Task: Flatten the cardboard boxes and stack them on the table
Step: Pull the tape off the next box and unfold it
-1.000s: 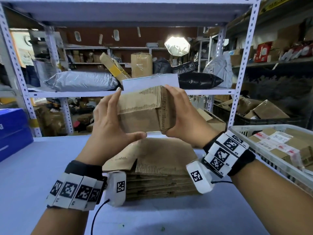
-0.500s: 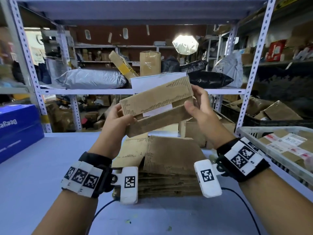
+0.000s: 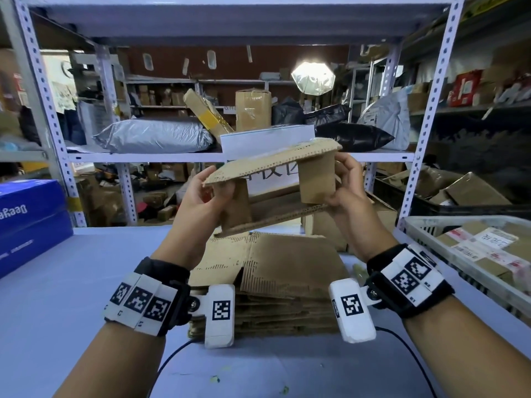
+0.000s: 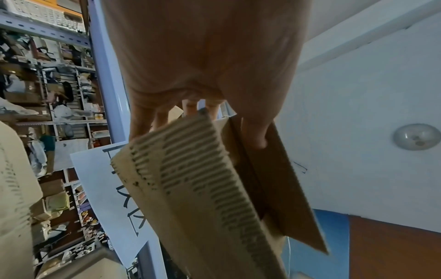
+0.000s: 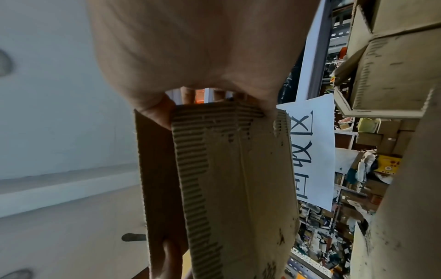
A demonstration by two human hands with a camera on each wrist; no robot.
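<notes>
I hold a small brown cardboard box (image 3: 273, 165) in the air above the table, its flaps spread open so I look through it. My left hand (image 3: 207, 193) grips its left end, thumb on the side panel (image 4: 267, 169). My right hand (image 3: 342, 185) grips the right end flap (image 3: 317, 179), thumb and fingers curled round it (image 5: 214, 151). Below, a stack of flattened cardboard boxes (image 3: 273, 271) lies on the pale blue table (image 3: 71, 282).
A blue carton (image 3: 28, 222) sits at the table's left edge. A white plastic basket (image 3: 431, 242) with labelled parcels stands at the right. Another brown box (image 3: 330, 228) waits behind the stack. Metal shelving (image 3: 143, 158) with parcels rises just beyond the table.
The box was closed and pressed between both palms. Since then both hands have pulled its flaps apart, so the box now stands open and tilted, a little higher.
</notes>
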